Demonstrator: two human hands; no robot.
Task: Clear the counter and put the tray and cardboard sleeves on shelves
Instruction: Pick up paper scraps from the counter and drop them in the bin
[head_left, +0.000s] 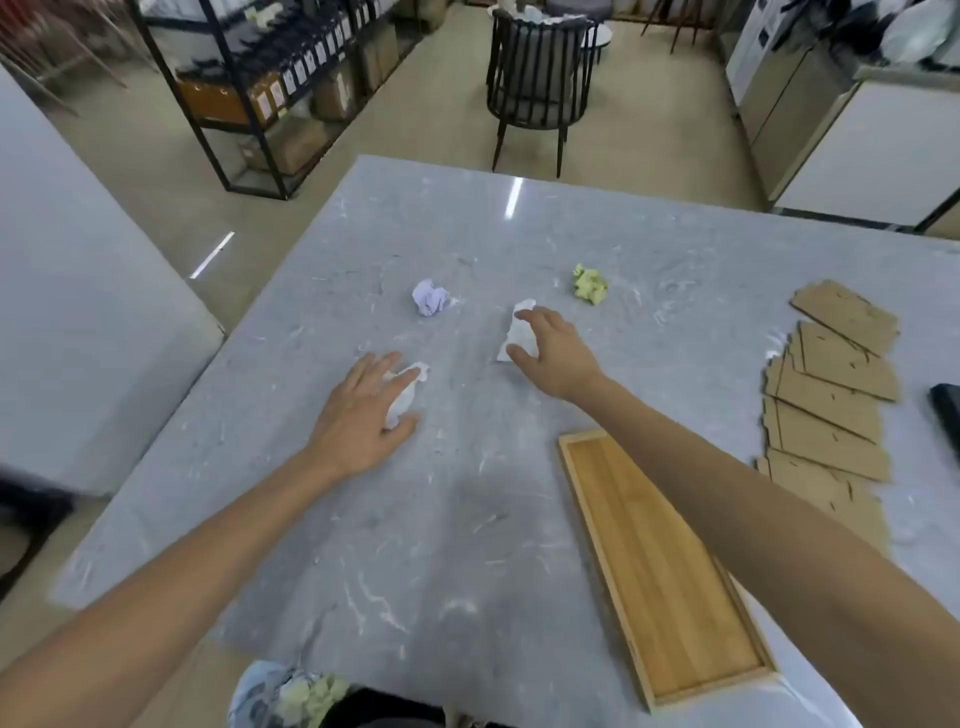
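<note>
On the grey marble counter (467, 545) my left hand (358, 415) lies over a crumpled white paper (408, 387), fingers curled around it. My right hand (553, 353) reaches onto a second white paper scrap (519, 332), thumb and fingers either side of it. A lilac paper ball (430, 297) and a yellow-green paper ball (589, 284) lie farther back. The long wooden tray (654, 566) rests empty at the front right, partly under my right forearm. Several flat cardboard sleeves (831, 389) are fanned out at the right.
A bin with a patterned liner and yellow paper inside (296, 693) sits below the counter's front edge. A black object (946, 410) shows at the right border. Black metal shelves (270, 88) with boxes stand at the back left, a dark chair (540, 78) behind the counter.
</note>
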